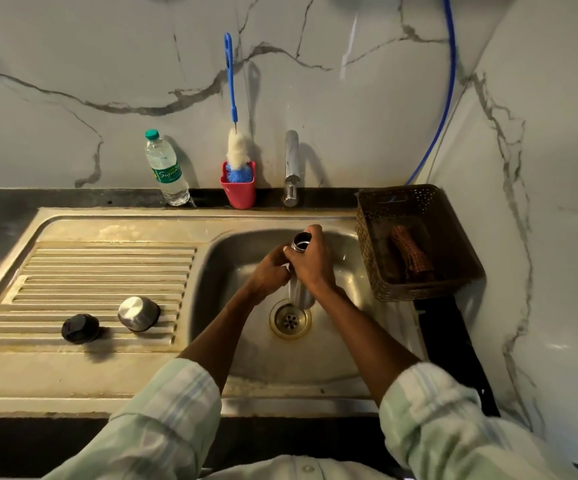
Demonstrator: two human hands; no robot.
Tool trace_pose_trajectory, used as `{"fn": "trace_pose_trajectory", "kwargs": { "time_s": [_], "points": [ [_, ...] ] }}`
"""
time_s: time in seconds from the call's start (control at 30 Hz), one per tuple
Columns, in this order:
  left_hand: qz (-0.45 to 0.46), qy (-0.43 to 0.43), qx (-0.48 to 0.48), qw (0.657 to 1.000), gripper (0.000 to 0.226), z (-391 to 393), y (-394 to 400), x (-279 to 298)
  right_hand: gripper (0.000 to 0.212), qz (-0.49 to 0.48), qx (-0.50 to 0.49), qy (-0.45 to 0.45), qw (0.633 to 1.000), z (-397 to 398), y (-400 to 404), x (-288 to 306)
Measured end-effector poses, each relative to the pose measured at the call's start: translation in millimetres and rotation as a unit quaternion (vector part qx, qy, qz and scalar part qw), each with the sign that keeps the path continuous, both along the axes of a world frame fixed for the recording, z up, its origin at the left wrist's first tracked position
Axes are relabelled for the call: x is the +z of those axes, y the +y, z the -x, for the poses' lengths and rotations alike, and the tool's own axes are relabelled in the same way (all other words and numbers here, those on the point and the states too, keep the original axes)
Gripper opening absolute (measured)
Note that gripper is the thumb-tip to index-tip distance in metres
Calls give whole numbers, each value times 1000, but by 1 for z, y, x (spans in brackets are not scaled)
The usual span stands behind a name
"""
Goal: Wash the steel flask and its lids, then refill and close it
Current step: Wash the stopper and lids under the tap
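Observation:
Over the sink basin the steel flask stands upright with its mouth open, its base above the drain. My right hand grips its upper body just under the neck. My left hand holds the flask's left side lower down, fingers curled against it. Most of the flask's body is hidden by both hands. On the ribbed drainboard to the left lie the steel cup lid and the black inner stopper, apart from each other.
A chrome tap rises behind the basin. A red holder with a blue-handled bottle brush and a plastic water bottle stand on the back ledge. A brown perforated basket with a cloth sits at right.

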State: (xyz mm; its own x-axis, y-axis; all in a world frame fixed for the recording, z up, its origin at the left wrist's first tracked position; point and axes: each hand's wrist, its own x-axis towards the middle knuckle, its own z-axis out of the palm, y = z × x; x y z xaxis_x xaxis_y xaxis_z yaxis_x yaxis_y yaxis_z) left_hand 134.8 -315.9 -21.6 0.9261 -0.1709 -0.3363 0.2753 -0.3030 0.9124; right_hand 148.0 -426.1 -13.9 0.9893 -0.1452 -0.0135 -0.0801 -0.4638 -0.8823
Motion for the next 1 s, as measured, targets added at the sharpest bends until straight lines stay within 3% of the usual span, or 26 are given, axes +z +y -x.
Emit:
{"fn": "trace_pose_trajectory", "kwargs": {
  "time_s": [0.17, 0.37, 0.47, 0.6, 0.73, 0.87, 0.93, 1.0],
  "points": [
    [-11, 0, -86, 996, 71, 1, 4, -10, 40, -8, -3, -9, 1000, -8, 0, 11],
    [-40, 55, -72, 995, 66, 1, 15, -17, 61, -90, -69, 139, 984, -44, -32, 10],
    [14, 150, -123, 981, 50, -1, 29, -16, 57, -212, -103, 258, 937, -40, -42, -20],
    [89, 227, -104, 964, 60, 1, 36, -20, 51, -331, -129, 350, 867, -24, -45, -52],
    [141, 260, -94, 951, 60, 4, 40, -30, 34, -358, -132, 412, 827, -11, -40, -72],
    [183, 263, -23, 947, 26, 10, 39, -22, 38, -328, -135, 470, 808, 2, -44, -83],
    [190, 256, -7, 948, 27, 9, 39, -22, 37, -368, -159, 468, 788, 17, -45, -69],
    [192, 263, -7, 946, 36, 7, 39, -22, 40, -350, -163, 457, 801, 32, -44, -50]
  ]
}}
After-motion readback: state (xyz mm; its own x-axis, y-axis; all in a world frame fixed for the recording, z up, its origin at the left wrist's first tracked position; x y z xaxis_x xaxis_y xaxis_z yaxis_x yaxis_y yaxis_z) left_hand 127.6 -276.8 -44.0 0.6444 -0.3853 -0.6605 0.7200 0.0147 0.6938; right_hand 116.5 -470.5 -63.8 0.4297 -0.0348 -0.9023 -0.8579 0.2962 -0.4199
